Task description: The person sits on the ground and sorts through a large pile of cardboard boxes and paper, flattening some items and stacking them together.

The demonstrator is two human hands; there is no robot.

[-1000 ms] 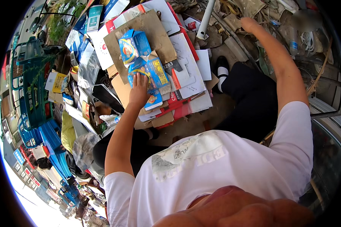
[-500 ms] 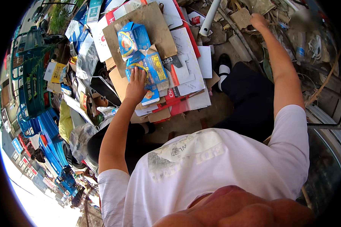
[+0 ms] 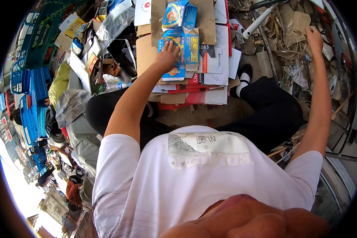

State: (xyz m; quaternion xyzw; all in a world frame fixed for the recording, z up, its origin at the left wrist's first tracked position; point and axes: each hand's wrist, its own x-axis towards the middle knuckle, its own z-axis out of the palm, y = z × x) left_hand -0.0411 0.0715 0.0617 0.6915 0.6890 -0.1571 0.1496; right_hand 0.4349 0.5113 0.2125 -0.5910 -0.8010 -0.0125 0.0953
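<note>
My left hand [image 3: 167, 55] lies with its fingers spread on a flattened blue and yellow box [image 3: 180, 45]. A second blue box [image 3: 179, 15] lies just beyond it. Both rest on a dull brown cardboard sheet [image 3: 207, 23] atop a stack of flattened cardboard [image 3: 218, 91] with white, red and brown layers. Far to the right, my right hand [image 3: 314, 39] is stretched out low over the litter. Its fingers are closed at the edge of a torn piece of brown cardboard [image 3: 301, 23]; the fingertips are partly hidden.
A pale pipe [image 3: 260, 22] lies among scraps right of the stack. Left of it are a clear plastic sheet [image 3: 116, 23], a dark open box [image 3: 121, 53] and a yellow-green bag [image 3: 60, 83]. Blue crates [image 3: 37, 85] and a green cart frame [image 3: 39, 29] stand farther left.
The whole view has turned, so the stack and both hands sit farther right in it. My left hand stays on the blue box, and my right hand stays beside the brown cardboard piece.
</note>
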